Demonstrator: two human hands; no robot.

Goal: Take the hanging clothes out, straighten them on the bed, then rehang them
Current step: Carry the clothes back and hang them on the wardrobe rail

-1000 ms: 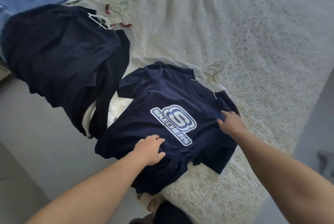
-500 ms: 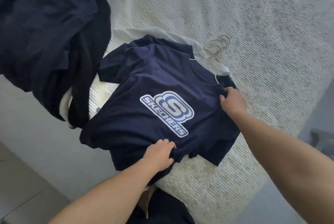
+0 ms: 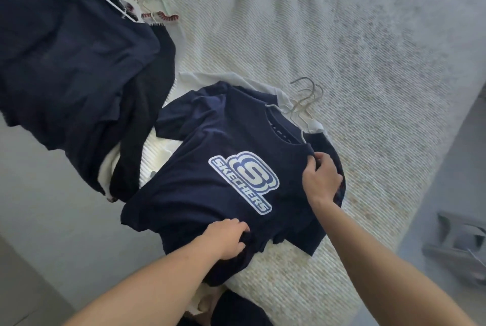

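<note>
- A navy cotton T-shirt with a blue-and-white Skechers logo (image 3: 236, 178) is being spread print-up near the edge of the cream ribbed bedspread (image 3: 355, 63), its hem hanging over the near edge.
- Fabric near the right shoulder is being pinched by the right hand (image 3: 321, 178); the hem is being gripped in the curled fingers of the left hand (image 3: 226, 237).
- Soft, light, limp cloth is being judged here: it will bunch if pushed, so shoulder seams and hem are being favoured as holds.
- The long axis is being run from hem to collar, with the neck pointing away, toward the wire hanger hooks (image 3: 307, 94).
- A pale garment (image 3: 189, 80) is being covered beneath.
- A heap of dark navy clothes (image 3: 73, 68) is being left to the left.
</note>
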